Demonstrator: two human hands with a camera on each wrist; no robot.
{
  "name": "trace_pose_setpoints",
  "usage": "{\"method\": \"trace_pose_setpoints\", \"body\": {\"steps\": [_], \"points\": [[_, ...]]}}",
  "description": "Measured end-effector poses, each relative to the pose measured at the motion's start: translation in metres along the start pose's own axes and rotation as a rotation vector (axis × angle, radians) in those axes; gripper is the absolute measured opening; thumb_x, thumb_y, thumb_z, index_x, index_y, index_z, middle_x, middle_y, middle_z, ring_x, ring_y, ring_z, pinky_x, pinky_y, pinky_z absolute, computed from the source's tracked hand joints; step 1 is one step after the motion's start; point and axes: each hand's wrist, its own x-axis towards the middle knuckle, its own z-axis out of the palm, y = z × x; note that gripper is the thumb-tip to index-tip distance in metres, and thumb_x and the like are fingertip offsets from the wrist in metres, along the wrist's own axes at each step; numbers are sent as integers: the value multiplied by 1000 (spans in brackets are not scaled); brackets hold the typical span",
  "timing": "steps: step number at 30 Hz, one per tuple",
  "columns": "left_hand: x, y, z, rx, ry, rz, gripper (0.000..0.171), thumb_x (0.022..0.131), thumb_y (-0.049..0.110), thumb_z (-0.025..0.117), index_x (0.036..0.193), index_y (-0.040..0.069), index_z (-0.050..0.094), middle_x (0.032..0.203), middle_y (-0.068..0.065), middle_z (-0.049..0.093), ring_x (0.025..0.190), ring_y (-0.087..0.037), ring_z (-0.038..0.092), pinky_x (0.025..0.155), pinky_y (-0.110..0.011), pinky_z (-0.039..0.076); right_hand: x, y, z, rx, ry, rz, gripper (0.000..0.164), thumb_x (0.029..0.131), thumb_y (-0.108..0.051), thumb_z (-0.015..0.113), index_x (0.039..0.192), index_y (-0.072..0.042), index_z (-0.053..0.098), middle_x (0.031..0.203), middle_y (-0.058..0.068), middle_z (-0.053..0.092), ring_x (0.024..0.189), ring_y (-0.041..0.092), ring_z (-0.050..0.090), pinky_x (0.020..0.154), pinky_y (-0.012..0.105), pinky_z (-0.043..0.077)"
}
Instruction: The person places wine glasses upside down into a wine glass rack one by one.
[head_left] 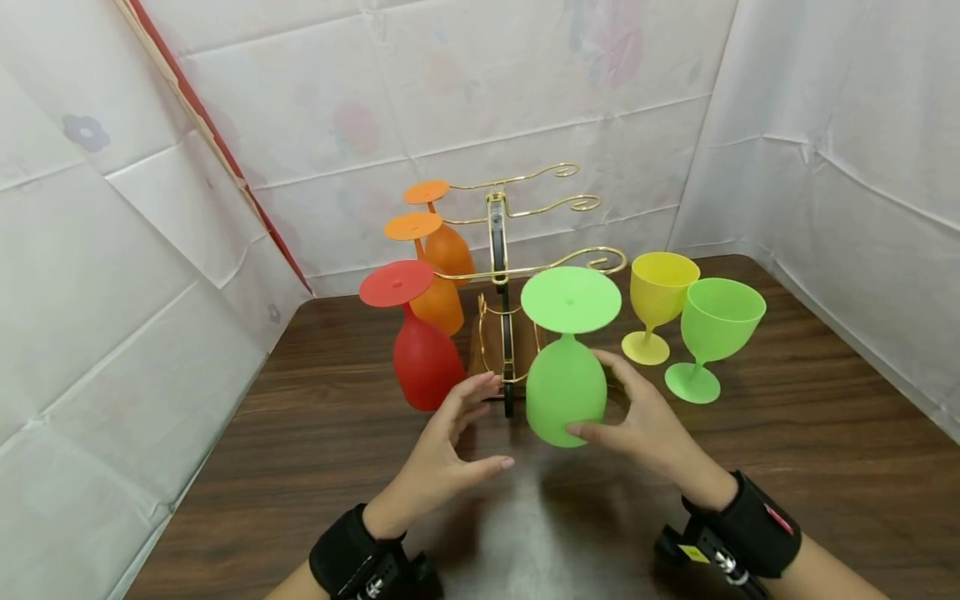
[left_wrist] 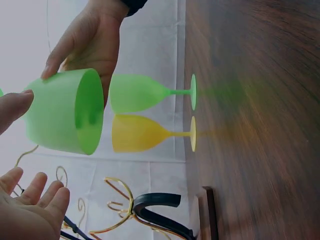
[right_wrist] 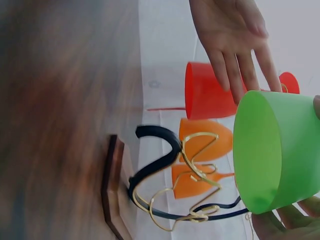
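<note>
My right hand (head_left: 648,421) grips a light green goblet (head_left: 566,387) by its bowl, thumb on the near side and fingers round the far side. The goblet is upside down, foot up and mouth down, raised over the table at the right front of a gold wire rack (head_left: 498,242). To its left, my left hand (head_left: 442,454) is held with thumb and fingers spread, apart from the goblet and holding nothing. Close beyond the left fingertips, a red goblet (head_left: 423,358) hangs upside down from the rack's front left arm.
Behind the red one, two orange goblets (head_left: 437,304) hang upside down on the rack's left arms. A yellow goblet (head_left: 660,287) and a second green goblet (head_left: 720,321) stand upright on the wooden table (head_left: 810,442) at right. White sheeting (head_left: 487,100) encloses the back and sides.
</note>
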Motion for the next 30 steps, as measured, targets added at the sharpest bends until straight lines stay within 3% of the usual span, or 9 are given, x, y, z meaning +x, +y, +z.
{"method": "trace_pose_setpoints", "body": {"steps": [7, 13, 21, 30], "points": [[-1, -3, -3, 18, 11, 11, 81, 75, 1, 77, 142, 11, 33, 140, -14, 43, 127, -22, 43, 105, -36, 39, 16, 4, -8, 4, 19, 57, 81, 77, -21, 79, 142, -10, 33, 132, 11, 47, 116, 29, 53, 89, 44, 49], [-5, -5, -2, 12, 20, -28, 81, 75, 2, 78, 141, 10, 33, 139, -20, 42, 126, -25, 44, 105, -36, 38, 24, 12, -12, 8, 21, 90, 81, 79, -24, 77, 144, -9, 30, 131, 12, 47, 117, 29, 52, 90, 45, 48], [-5, -6, -3, 18, 25, -18, 79, 75, 2, 78, 141, 6, 33, 139, -7, 45, 126, -25, 45, 104, -32, 39, 35, 16, -21, -6, 48, 119, 80, 82, -26, 74, 145, -5, 27, 131, 17, 45, 119, 30, 49, 96, 45, 45], [-5, -6, -4, 4, 24, -30, 80, 75, 1, 77, 141, 9, 34, 139, -7, 45, 126, -20, 45, 105, -30, 38, 38, 25, -26, 0, 78, 149, 81, 84, -28, 72, 146, -5, 24, 132, 19, 44, 122, 33, 45, 100, 47, 42]]}}
